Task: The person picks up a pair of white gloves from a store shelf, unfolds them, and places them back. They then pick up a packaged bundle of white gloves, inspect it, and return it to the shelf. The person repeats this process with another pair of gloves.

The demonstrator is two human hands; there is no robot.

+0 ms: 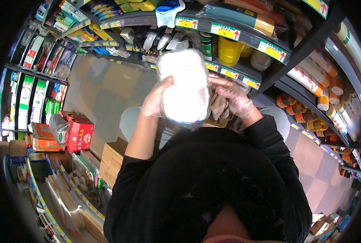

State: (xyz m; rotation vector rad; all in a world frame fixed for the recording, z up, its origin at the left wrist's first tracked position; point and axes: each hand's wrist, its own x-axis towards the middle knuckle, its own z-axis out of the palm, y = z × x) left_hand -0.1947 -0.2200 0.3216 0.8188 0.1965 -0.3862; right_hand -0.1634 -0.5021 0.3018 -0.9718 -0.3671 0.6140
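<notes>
A bright white, rounded oblong pack in clear film (186,87) is held up in front of me, its surface washed out by glare. My left hand (158,97), in a thin clear glove, grips the pack's left side with the thumb over its face. On the other side, my right hand (234,97), also gloved, reaches its fingers to the pack's right edge. A crumpled grey-brown cloth (219,106) hangs under those fingers, held in the right hand. The fingers behind the pack are hidden.
Ahead runs a shop shelf with price tags (226,31), yellow tubs (228,52) and a blue-white glove (169,13). Bottles (306,117) line the shelf at right. Red cartons (80,133) and an open cardboard box (112,160) stand at left, beside the tiled floor (103,91).
</notes>
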